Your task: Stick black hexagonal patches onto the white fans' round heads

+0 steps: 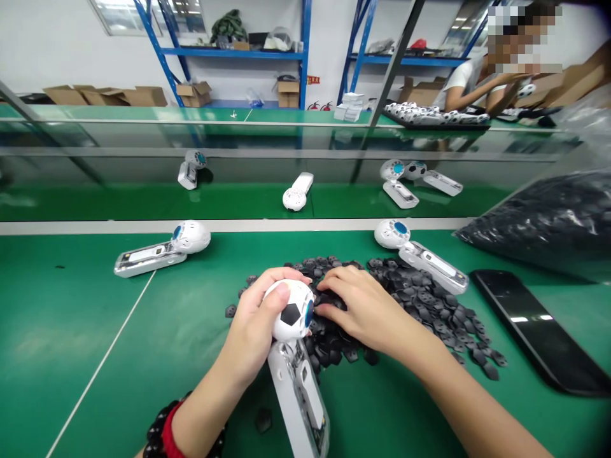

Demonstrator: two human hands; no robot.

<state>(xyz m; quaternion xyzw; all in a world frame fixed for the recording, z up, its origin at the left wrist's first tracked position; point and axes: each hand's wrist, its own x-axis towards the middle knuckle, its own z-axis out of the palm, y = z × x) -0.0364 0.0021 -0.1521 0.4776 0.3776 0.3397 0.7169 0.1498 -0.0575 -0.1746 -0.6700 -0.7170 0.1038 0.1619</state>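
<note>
Head view: white ball head (292,312) was over the counter (143,362), beside loose black pieces (432,312); good handling, by judgement, called for a steady ball head and one piece pinched by its edges, fingers clear of the blue disc (310,313). Left hand (255,318) was wrapped around the ball head, thumb on top, handle (293,397) angled toward the camera. Right hand (365,308) was half-curled, thumb and fingers slightly parted, tips at the black pieces; whether it had hold of one couldn't be told

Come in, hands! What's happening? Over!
Left grip: around ball. Right grip: at black pieces. Ball: on handle, black patch showing. Black slab: right of pieces.
</note>
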